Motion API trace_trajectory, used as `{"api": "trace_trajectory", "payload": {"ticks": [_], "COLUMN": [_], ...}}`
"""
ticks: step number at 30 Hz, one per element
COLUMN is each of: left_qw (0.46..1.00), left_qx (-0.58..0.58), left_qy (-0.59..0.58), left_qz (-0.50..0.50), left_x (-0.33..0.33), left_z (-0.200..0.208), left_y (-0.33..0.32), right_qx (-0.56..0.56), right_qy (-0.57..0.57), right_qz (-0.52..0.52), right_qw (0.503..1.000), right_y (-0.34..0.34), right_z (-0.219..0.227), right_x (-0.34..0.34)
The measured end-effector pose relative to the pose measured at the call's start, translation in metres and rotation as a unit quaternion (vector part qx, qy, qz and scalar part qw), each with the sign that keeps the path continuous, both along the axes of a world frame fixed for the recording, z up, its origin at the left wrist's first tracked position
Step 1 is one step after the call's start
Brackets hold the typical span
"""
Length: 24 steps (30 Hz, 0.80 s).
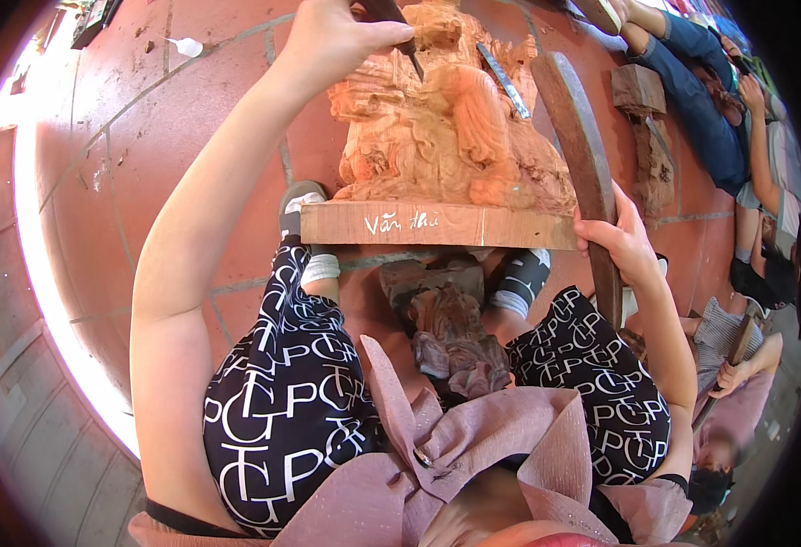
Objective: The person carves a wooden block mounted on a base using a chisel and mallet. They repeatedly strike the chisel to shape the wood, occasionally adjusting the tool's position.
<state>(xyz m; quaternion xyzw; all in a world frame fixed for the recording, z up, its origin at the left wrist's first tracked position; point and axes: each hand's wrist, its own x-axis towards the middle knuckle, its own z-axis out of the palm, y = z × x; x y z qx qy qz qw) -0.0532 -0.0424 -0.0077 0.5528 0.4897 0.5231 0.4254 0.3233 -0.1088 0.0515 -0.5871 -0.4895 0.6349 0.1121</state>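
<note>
In front of me stands a half-carved wooden statue (482, 128) on a flat wooden base (437, 226) with white handwriting on its front edge. Pinched in my left hand (341, 46) is a dark carving chisel (387, 14), its narrow tip pointing down at the statue's upper left part. My right hand (626, 242) closes round a long wooden club (575, 118), held upright beside the base's right corner. A flat metal chisel (503, 80) lies across the statue's upper right side.
Between my legs sits a dark wooden carving (455, 333). Another rough wood piece (648, 146) stands on the red tiled floor (191, 182) at right. Co-workers sit along the right; one person's hand (738, 376) grips a stick. A small white bottle (188, 46) lies at far left.
</note>
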Motion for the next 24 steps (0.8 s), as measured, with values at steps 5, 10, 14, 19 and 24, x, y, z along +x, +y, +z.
{"api": "trace_trajectory", "payload": {"ticks": [5,10,14,19,24], "left_qw": [0.996,0.972,0.961,0.986,0.998], "left_qx": [-0.011,-0.123,-0.169,-0.109,-0.021], "left_qy": [-0.092,-0.2,-0.219,-0.122,-0.034], "left_qz": [0.007,0.027,0.013,-0.032,-0.041], "left_x": [-0.008,-0.015,-0.013,-0.004,0.0], "left_z": [-0.015,-0.012,-0.003,0.0,-0.006], "left_y": [-0.011,-0.012,-0.017,-0.023,-0.024], "right_qx": [-0.002,0.004,-0.005,-0.008,-0.005], "right_qy": [0.007,0.011,0.011,0.003,0.004], "right_qz": [-0.008,-0.011,-0.006,-0.012,-0.005], "right_qw": [1.0,1.0,1.0,1.0,1.0], "right_y": [0.0,0.0,0.001,0.001,0.001], "right_z": [0.0,-0.002,-0.003,-0.001,-0.004], "right_x": [-0.001,0.0,0.0,0.0,0.003]}}
